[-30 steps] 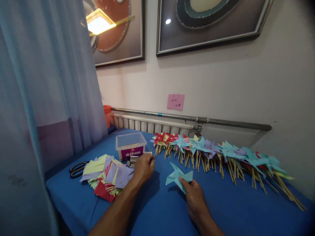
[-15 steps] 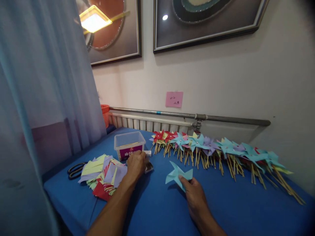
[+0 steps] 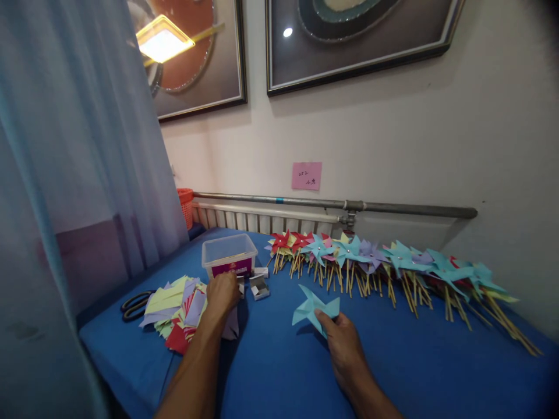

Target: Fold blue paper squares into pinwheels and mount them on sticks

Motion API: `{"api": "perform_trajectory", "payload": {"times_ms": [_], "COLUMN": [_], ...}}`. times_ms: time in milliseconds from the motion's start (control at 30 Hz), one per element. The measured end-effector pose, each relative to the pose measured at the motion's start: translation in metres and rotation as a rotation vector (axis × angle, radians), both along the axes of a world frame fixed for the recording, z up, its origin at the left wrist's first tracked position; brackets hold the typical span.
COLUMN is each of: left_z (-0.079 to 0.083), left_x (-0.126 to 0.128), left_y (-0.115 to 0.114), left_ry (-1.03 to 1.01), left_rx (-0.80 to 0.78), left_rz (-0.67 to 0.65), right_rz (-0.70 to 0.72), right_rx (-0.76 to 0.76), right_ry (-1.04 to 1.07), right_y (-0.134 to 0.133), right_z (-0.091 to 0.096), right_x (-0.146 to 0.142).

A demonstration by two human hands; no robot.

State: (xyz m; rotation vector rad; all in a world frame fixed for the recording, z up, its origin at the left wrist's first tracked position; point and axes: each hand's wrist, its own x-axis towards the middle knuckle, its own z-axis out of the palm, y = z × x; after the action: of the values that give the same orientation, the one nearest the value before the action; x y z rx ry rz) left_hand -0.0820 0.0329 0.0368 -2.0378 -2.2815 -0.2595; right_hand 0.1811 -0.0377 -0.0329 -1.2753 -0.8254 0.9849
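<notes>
My right hand (image 3: 343, 343) pinches a folded light-blue paper pinwheel (image 3: 312, 308) against the blue table (image 3: 279, 372). My left hand (image 3: 222, 294) rests knuckles-up, fingers curled, at the edge of a pile of cut coloured paper squares (image 3: 179, 305), just in front of a clear plastic box with a purple label (image 3: 229, 259). What its fingers hold is hidden. Two small open cardboard boxes (image 3: 258, 286) lie just right of that hand.
A long row of finished pinwheels on wooden sticks (image 3: 393, 270) lies along the table's far side, below a radiator (image 3: 262, 220) and pipe. Black scissors (image 3: 136, 304) sit at the left edge, an orange basket (image 3: 187, 205) stands by a sheer curtain (image 3: 74, 151).
My left hand has drawn back leftward from the small boxes to the paper pile, uncovering the boxes. The right hand keeps holding the blue pinwheel in place.
</notes>
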Motion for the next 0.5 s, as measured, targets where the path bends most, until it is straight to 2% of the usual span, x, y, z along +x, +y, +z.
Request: {"api": "perform_trajectory", "payload": {"times_ms": [100,300,500], "left_z": [-0.0011,-0.0003,-0.0055], "left_x": [-0.001,-0.0021,0.0077], "left_y": [-0.0019,-0.0015,-0.0003], "left_ry": [0.037,0.004,-0.007], "left_rx": [-0.053,-0.107,-0.096], "left_rz": [-0.029,0.0,-0.053], "right_rz": [0.024,0.004,-0.003], "right_rx": [-0.027,-0.028,-0.029], "right_ry": [0.037,0.027,0.045], "right_y": [0.0004,0.0012,0.0003], "right_z": [-0.0001,0.0008,0.0027], "right_x": [0.0008,0.0007,-0.0006]}}
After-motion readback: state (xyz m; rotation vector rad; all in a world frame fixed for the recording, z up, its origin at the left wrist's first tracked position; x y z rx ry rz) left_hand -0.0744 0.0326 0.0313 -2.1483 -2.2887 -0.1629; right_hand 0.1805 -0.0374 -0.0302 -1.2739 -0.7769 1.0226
